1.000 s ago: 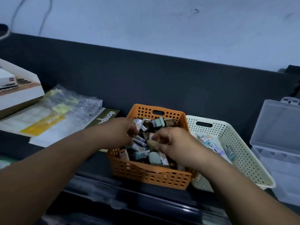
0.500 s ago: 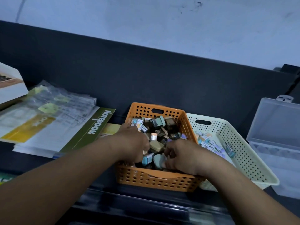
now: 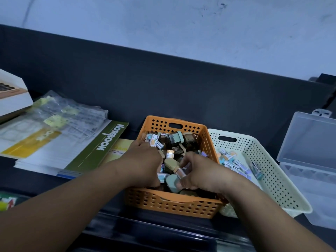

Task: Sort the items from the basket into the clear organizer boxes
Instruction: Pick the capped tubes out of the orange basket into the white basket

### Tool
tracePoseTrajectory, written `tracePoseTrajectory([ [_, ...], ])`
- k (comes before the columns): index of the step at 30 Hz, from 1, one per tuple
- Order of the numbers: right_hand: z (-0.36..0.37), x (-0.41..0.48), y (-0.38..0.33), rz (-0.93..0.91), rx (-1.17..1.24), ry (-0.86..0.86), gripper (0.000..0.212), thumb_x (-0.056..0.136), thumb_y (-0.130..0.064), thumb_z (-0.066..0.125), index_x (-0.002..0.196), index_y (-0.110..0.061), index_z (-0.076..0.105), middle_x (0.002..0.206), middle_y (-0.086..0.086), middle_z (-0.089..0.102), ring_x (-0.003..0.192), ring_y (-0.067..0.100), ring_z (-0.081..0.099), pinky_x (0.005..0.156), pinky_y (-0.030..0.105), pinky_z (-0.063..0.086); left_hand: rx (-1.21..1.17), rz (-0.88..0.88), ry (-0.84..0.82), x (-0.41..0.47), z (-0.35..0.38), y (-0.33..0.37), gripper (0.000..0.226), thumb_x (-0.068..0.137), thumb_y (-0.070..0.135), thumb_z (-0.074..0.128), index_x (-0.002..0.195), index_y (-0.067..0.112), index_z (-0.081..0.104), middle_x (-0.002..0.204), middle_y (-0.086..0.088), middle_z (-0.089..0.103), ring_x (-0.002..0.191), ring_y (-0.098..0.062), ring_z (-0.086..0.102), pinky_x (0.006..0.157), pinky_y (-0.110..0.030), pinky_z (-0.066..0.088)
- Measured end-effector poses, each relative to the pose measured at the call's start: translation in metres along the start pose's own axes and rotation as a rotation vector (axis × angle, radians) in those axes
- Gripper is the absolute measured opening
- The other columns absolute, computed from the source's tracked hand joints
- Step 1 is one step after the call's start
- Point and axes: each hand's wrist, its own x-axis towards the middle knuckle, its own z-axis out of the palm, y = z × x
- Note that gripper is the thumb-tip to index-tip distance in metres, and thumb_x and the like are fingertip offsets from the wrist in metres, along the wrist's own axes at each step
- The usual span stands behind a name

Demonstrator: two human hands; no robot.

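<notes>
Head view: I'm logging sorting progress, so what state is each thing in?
orange basket: full of small items.
cream basket: few small boxes inside.
clear organizer box: lid open.
green notebook: closed, flat.
left hand: in orange basket, grip hidden.
right hand: fingers curled round a small box.

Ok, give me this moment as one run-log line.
phase: picking | left hand: in orange basket, grip hidden | right hand: pinching small item | clear organizer box: open
</notes>
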Motion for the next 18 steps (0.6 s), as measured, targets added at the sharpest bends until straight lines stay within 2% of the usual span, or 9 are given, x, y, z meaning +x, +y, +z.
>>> tracePoseTrajectory([
  [2, 0.0, 0.001, 0.002, -0.04, 0.064, 0.059, 0.037, 0.077, -0.013, 0.078, 0.103, -0.021, 0.053, 0.098, 0.0, 0.063, 0.089, 0.018, 0.064, 0.087, 0.039, 0.056, -0.081, -0.017, 0.074, -0.001, -0.001, 0.0, 0.01, 0.079, 0.034, 0.066, 0.083, 0.027, 0.061, 0.091, 0.006, 0.057, 0.095, -0.016, 0.047, 0.084, -0.031, 0.034],
  [4, -0.004, 0.002, 0.005, -0.087, 0.199, 0.147, 0.031, 0.078, -0.006, 0.075, 0.098, -0.019, 0.056, 0.094, 0.003, 0.067, 0.086, 0.022, 0.067, 0.084, 0.045, 0.057, -0.248, -0.07, 0.115, -0.002, -0.005, 0.0, 0.01, 0.081, 0.027, 0.069, 0.089, 0.028, 0.063, 0.089, 0.009, 0.059, 0.087, -0.011, 0.053, 0.074, -0.029, 0.039],
  [7, -0.015, -0.002, 0.01, -0.164, 0.368, 0.251, 0.025, 0.08, 0.001, 0.072, 0.093, -0.017, 0.062, 0.09, 0.008, 0.069, 0.075, 0.02, 0.066, 0.078, 0.041, 0.055, -0.622, -0.131, 0.168, -0.003, -0.018, 0.001, 0.014, 0.081, 0.019, 0.073, 0.091, 0.027, 0.067, 0.087, 0.009, 0.063, 0.079, -0.009, 0.06, 0.071, -0.031, 0.053],
  [10, -0.031, -0.012, 0.018, -0.221, 0.532, 0.29, 0.02, 0.081, 0.008, 0.067, 0.096, -0.007, 0.066, 0.078, 0.009, 0.066, 0.074, 0.029, 0.061, 0.075, 0.044, 0.052, -0.869, -0.124, 0.189, 0.0, -0.03, 0.009, 0.016, 0.084, 0.016, 0.072, 0.098, 0.023, 0.068, 0.085, 0.002, 0.067, 0.074, -0.013, 0.062, 0.067, -0.029, 0.05],
  [12, -0.042, -0.019, 0.028, -0.233, 0.59, 0.294, 0.019, 0.083, 0.01, 0.063, 0.097, -0.004, 0.067, 0.078, 0.011, 0.064, 0.076, 0.033, 0.064, 0.072, 0.041, 0.051, -0.953, -0.105, 0.175, 0.008, -0.035, 0.018, 0.02, 0.085, 0.013, 0.07, 0.102, 0.022, 0.068, 0.08, -0.002, 0.064, 0.069, -0.014, 0.058, 0.065, -0.028, 0.047],
  [14, -0.053, -0.025, 0.041, -0.223, 0.566, 0.313, 0.019, 0.084, 0.009, 0.062, 0.093, -0.007, 0.068, 0.074, 0.005, 0.067, 0.07, 0.023, 0.064, 0.067, 0.033, 0.047, -0.992, -0.086, 0.157, 0.02, -0.037, 0.031, 0.021, 0.086, 0.011, 0.069, 0.103, 0.021, 0.067, 0.069, 0.0, 0.056, 0.063, -0.014, 0.052, 0.062, -0.028, 0.045],
  [16, -0.064, -0.03, 0.055, -0.188, 0.541, 0.338, 0.02, 0.084, 0.009, 0.063, 0.091, -0.009, 0.069, 0.071, 0.001, 0.069, 0.065, 0.014, 0.057, 0.062, 0.027, 0.042, -0.995, -0.078, 0.142, 0.035, -0.039, 0.046, 0.02, 0.086, 0.009, 0.069, 0.103, 0.018, 0.067, 0.061, 0.007, 0.055, 0.059, -0.012, 0.052, 0.059, -0.027, 0.045],
  [18, -0.072, -0.033, 0.073, -0.139, 0.479, 0.395, 0.02, 0.083, 0.005, 0.066, 0.093, -0.012, 0.069, 0.082, 0.007, 0.069, 0.069, 0.016, 0.055, 0.065, 0.029, 0.043, -0.977, -0.062, 0.13, 0.052, -0.04, 0.067, 0.02, 0.085, 0.006, 0.069, 0.104, 0.012, 0.066, 0.065, 0.003, 0.058, 0.059, -0.013, 0.054, 0.058, -0.025, 0.046],
])
